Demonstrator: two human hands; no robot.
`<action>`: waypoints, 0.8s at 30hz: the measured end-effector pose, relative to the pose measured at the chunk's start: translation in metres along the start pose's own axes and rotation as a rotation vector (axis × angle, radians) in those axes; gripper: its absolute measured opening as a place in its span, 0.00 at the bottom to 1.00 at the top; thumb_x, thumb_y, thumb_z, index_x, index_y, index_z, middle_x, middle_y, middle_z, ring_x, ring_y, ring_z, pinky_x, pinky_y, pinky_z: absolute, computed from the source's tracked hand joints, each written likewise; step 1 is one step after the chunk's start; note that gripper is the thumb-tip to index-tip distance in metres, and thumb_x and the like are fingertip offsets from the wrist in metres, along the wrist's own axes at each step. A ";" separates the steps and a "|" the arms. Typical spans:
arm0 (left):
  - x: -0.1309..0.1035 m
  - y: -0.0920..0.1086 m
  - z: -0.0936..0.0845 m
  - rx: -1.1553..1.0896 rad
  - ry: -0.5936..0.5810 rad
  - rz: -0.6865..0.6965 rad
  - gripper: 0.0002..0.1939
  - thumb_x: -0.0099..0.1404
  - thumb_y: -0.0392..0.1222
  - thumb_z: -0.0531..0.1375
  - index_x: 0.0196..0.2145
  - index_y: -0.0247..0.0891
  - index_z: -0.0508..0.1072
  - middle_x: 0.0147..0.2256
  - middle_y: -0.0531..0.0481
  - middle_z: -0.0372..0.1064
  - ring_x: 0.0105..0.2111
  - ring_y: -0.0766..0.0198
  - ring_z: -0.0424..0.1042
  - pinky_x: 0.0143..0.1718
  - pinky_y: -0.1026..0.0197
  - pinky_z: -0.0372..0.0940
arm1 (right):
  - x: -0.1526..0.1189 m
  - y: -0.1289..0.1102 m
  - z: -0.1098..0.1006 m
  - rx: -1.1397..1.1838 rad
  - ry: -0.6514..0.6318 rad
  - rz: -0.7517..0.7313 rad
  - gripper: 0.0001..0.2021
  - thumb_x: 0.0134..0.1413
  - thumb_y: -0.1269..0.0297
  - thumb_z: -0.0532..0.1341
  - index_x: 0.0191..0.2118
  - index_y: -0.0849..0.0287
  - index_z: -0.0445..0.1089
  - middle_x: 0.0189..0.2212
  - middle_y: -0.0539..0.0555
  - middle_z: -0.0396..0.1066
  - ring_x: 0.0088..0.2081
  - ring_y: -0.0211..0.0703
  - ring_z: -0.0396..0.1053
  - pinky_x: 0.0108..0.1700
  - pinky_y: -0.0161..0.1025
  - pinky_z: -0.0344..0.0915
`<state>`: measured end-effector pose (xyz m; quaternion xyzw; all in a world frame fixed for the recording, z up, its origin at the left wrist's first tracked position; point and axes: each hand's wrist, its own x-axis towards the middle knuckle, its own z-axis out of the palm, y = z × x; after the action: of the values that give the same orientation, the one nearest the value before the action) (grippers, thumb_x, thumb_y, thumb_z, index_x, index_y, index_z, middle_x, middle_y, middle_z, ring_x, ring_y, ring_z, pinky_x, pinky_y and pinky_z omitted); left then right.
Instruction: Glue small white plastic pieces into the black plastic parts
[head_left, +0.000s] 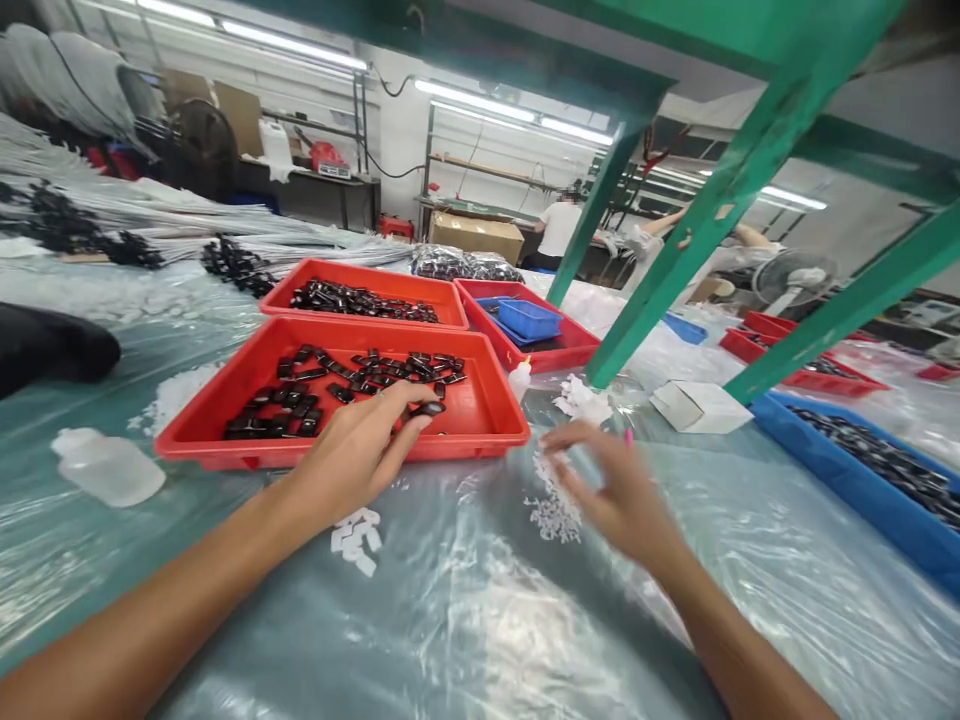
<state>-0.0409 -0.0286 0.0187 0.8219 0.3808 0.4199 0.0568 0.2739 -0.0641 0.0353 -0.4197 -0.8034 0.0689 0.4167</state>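
My left hand (pixel 367 435) is closed, with a small shiny black plastic part (pixel 427 408) pinched between thumb and fingers. It hangs over the near edge of a red tray (pixel 480 400), where many similar black parts (pixel 289 410) lie loose. My right hand (pixel 615 495) is smeared by motion above the plastic-covered table. Its fingers curve inward, and whether they hold anything cannot be made out. Below and beside that hand lies a scatter of tiny white pieces (pixel 555 515). Larger flat white pieces (pixel 357 538) rest under my left wrist.
A clear squeeze bottle (pixel 109 467) lies on its side at left. Behind the near tray stand another red tray (pixel 315 275) of black parts and one holding blue containers (pixel 529 318). Green posts (pixel 600 260), a white box (pixel 699 407) and a blue tray (pixel 840 480) occupy the right.
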 end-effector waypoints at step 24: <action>-0.009 0.016 0.008 -0.107 -0.098 0.063 0.12 0.81 0.38 0.51 0.55 0.41 0.71 0.45 0.45 0.81 0.43 0.52 0.83 0.43 0.53 0.75 | 0.008 -0.055 0.057 0.097 0.071 -0.206 0.07 0.70 0.71 0.64 0.49 0.53 0.72 0.37 0.49 0.81 0.32 0.39 0.79 0.37 0.34 0.77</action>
<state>-0.0290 -0.0436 0.0144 0.8487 0.3288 0.4005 0.1059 0.1959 -0.0791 0.0288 -0.3165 -0.8227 0.0494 0.4696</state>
